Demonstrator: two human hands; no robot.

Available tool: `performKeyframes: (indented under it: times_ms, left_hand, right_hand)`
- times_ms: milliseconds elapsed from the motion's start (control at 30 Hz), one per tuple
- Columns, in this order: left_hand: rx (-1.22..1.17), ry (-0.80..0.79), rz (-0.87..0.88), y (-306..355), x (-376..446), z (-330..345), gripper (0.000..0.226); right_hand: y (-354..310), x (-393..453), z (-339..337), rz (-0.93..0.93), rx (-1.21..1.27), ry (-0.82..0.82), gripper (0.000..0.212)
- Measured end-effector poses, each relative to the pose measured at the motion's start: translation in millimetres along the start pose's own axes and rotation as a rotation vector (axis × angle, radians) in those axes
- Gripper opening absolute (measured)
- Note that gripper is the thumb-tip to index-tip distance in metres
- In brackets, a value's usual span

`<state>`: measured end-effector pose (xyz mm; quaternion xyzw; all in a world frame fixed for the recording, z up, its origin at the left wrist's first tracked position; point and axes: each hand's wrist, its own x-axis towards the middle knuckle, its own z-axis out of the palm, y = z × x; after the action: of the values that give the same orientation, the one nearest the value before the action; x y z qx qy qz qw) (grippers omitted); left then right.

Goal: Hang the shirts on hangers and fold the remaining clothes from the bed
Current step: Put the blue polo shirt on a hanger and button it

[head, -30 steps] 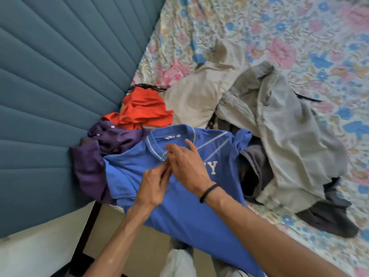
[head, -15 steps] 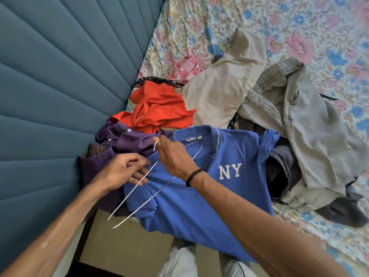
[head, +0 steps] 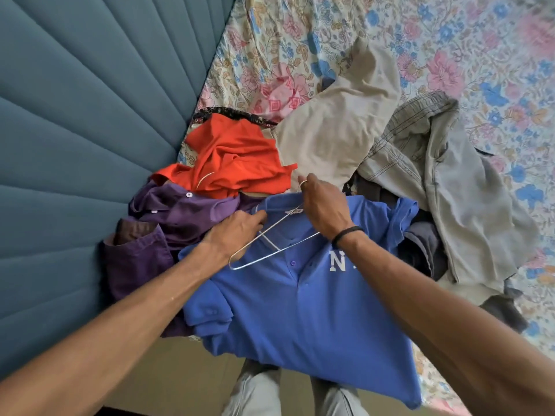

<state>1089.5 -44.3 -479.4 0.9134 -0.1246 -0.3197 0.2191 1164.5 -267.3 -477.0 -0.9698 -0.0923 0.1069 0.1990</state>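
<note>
A blue polo shirt (head: pixel 300 310) with white "NY" letters lies face up at the bed's near edge, its hem hanging over. A thin wire hanger (head: pixel 270 250) lies across its collar and chest. My right hand (head: pixel 322 205) grips the hanger's hook at the collar. My left hand (head: pixel 237 229) pinches the left side of the collar beside the hanger. Behind the shirt lie a purple shirt (head: pixel 180 214) and a crumpled orange shirt (head: pixel 234 157).
A beige garment (head: pixel 336 130), grey-green trousers (head: pixel 450 187) and dark clothes (head: pixel 423 244) are piled on the floral bedsheet (head: pixel 450 40) to the right. The padded blue headboard (head: pixel 75 130) fills the left. My legs stand below the bed's edge.
My right hand moved the hanger right, from the shirt's left shoulder onto the collar opening. My left hand came in from the hanger's arm to take hold of the collar.
</note>
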Motion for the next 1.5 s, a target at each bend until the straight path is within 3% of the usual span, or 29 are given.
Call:
performKeyframes:
  times_ms: [100,133,233,333,400,433,500,633,767,900,1033,1133,1233,1300,1367,1500]
  left_hand:
    - [0.101,-0.009,0.047,-15,5,8,0.084]
    - [0.066,-0.022,0.063,-14,4,8,0.088]
    - [0.052,-0.056,0.088,-10,2,13,0.055]
    - [0.219,-0.204,0.136,-16,-9,2,0.045]
    - [0.361,0.046,0.265,-25,-11,-5,0.064]
    - [0.38,0.072,0.337,-31,-16,-6,0.056]
    - [0.134,0.15,0.278,-38,-34,-23,0.024]
    - [-0.058,0.198,0.273,-48,-53,-36,0.012]
    - [-0.156,0.175,0.24,-46,-46,-46,0.017]
    - [-0.156,0.132,0.208,-56,-47,-58,0.025]
    - [-0.103,0.149,0.208,-38,-53,-60,0.025]
    - [-0.042,0.206,0.203,-17,-48,-61,0.023]
    - [-0.059,0.285,0.182,17,-32,-51,0.019]
    - [-0.045,0.342,0.067,40,-14,-35,0.015]
    - [-0.029,0.405,-0.103,50,7,-23,0.013]
    - [-0.045,0.436,-0.335,50,24,-7,0.024]
  right_hand:
    - [3,11,-4,-0.111,-0.175,0.145,0.039]
    - [5,14,-5,-0.127,-0.226,0.148,0.041]
    - [12,23,-9,-0.16,-0.372,0.123,0.045]
    - [17,45,-21,-0.094,-0.377,0.039,0.047]
    - [18,59,-26,-0.128,-0.384,-0.063,0.048]
    - [19,62,-25,-0.182,-0.394,-0.106,0.048]
    - [21,64,-24,-0.3,-0.406,-0.139,0.047]
    - [34,60,-20,-0.364,-0.369,-0.038,0.043]
    - [49,62,-27,-0.5,-0.353,0.048,0.043]
    - [64,56,-45,-0.685,-0.339,0.016,0.039]
    - [54,49,-40,-0.647,-0.564,-0.01,0.037]
    - [40,50,-23,-0.62,-0.686,-0.148,0.033]
    - [21,51,-13,-0.531,-0.733,-0.236,0.015]
    - [4,56,-12,-0.435,-0.657,-0.297,0.013]
    - [-3,67,-11,-0.255,-0.489,-0.254,0.018]
    - [-1,49,-17,0.119,0.137,-0.196,0.034]
